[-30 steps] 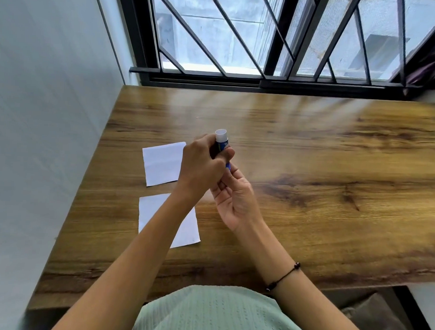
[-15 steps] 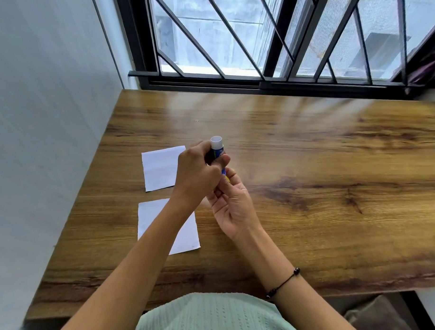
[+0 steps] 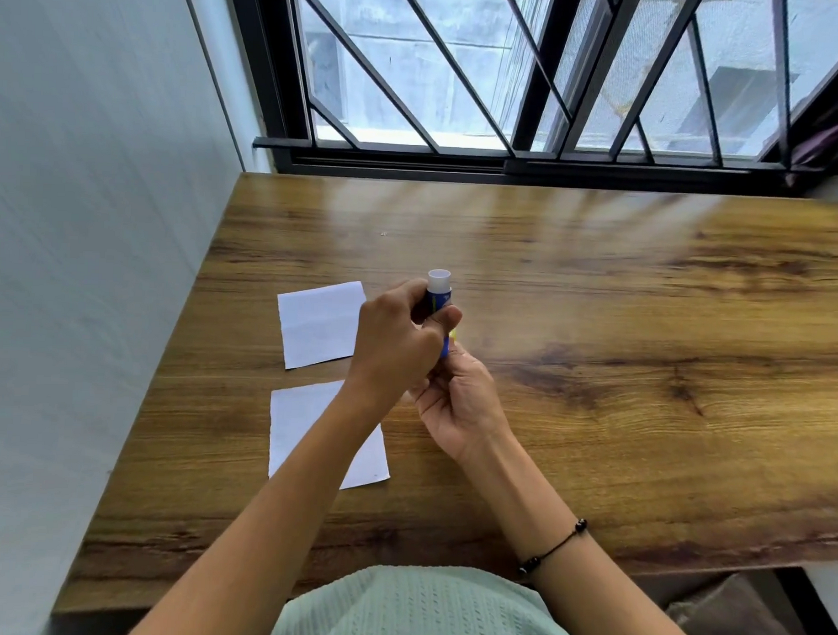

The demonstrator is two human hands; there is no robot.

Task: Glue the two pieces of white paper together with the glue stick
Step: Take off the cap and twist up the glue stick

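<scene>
Wooden desk [image 3: 594, 418] below a barred window [image 3: 511, 83] carries two pieces of white paper at centre left, the far sheet [image 3: 319, 323] and the near sheet [image 3: 299, 427], lying apart and not yet glued. Just right of them, mid-frame, the left hand [image 3: 397, 349] wraps the blue glue stick [image 3: 437, 301] while the right hand [image 3: 457, 404] pinches its lower end. The stick's long axis stands roughly upright, white end [image 3: 439, 279] pointing up toward the window. Likely risks: twisting the base too far could push out excess glue, or a loosened grip could drop the stick onto the sheets.
</scene>
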